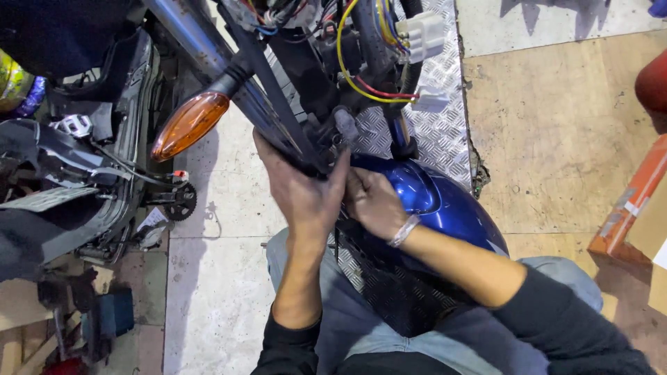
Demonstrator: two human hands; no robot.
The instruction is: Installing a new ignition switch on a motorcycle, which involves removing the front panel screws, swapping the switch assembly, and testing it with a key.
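While left hand (306, 191) grips dark frame bar (278, 114), right hand (374, 203) pinches beside blue fender (445, 205), orange box (629, 208) right.

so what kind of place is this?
Most likely a motorcycle repair shop. A partly stripped bike with exposed wiring, an orange indicator and a blue fender sits on a checker-plate ramp. The left hand and right hand work at the fork.
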